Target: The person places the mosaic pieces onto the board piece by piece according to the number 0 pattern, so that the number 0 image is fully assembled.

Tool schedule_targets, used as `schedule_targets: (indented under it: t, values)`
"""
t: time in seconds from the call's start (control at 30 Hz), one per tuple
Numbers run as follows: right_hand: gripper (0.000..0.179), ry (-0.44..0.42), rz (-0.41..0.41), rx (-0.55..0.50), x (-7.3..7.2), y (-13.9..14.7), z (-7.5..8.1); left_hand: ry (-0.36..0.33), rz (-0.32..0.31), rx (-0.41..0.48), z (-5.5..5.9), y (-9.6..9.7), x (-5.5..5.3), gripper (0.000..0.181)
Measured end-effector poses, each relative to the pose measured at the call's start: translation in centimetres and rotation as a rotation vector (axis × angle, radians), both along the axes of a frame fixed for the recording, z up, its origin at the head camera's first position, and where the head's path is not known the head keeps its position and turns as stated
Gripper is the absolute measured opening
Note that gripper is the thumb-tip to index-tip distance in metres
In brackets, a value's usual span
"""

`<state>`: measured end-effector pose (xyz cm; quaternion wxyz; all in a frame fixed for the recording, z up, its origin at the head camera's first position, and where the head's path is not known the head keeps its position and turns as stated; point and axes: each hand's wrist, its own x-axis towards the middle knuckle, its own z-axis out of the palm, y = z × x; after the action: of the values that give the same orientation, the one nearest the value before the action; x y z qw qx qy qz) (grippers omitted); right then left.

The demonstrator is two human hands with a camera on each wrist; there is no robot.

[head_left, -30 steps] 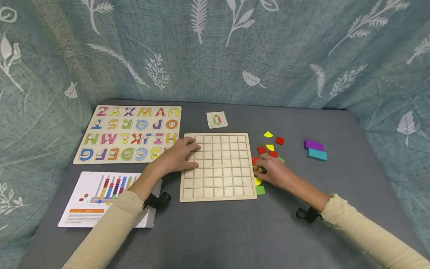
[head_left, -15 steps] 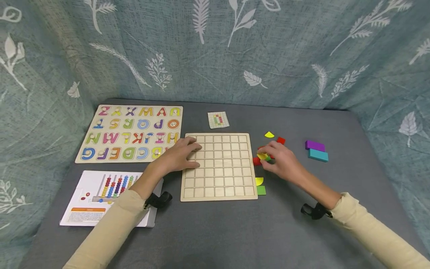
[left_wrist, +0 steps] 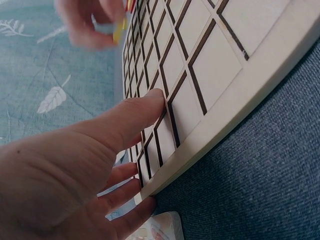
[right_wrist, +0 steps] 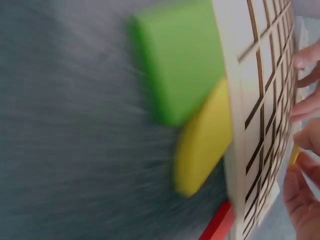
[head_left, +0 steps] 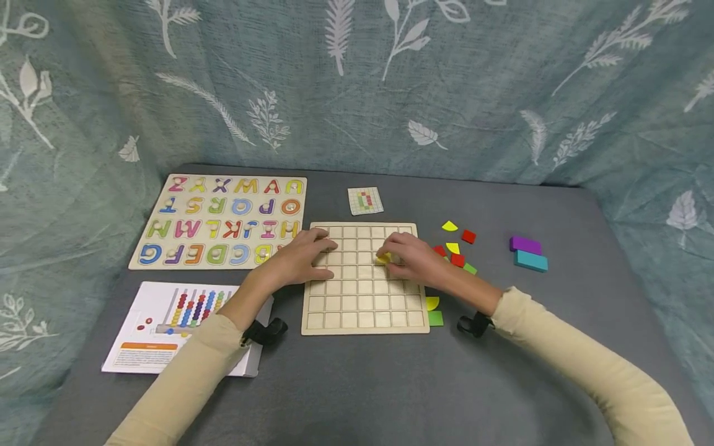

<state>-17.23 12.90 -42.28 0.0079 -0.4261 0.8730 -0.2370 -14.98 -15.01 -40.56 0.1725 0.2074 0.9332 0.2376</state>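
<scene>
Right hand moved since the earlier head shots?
Yes: the right hand went left, from right of the grid board to over it.

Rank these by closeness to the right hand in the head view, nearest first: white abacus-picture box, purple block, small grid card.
1. Small grid card: just past the far edge of the wooden board.
2. Purple block: right of the right hand.
3. White abacus-picture box: farthest, left of the board.
</scene>
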Motion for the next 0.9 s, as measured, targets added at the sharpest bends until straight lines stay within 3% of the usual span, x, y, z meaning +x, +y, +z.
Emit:
schedule_targets:
  t: [0.2, 0.33, 0.7, 0.9]
  values:
    - [0.010, -0.009, 0.102, 0.012, -2.6, -3.2, -0.8, -0.004, -0.011, -0.012, -0.2, 0.1, -0.2, 0.058]
    - [0.010, 0.004, 0.143, 0.014, -3.5, -4.6, -1.2, -0.009, -0.013, -0.018, -0.1, 0.1, -0.2, 0.058]
    - [0.009, -0.008, 0.172, 0.059, -4.0, -5.8, -0.8, -0.016, -0.020, -0.016, 0.0, 0.1, -0.2, 0.059]
    - [0.014, -0.011, 0.129, 0.113, -3.6, -6.2, -0.4, 0.004, -0.026, -0.019, -0.1, 0.0, -0.1, 0.058]
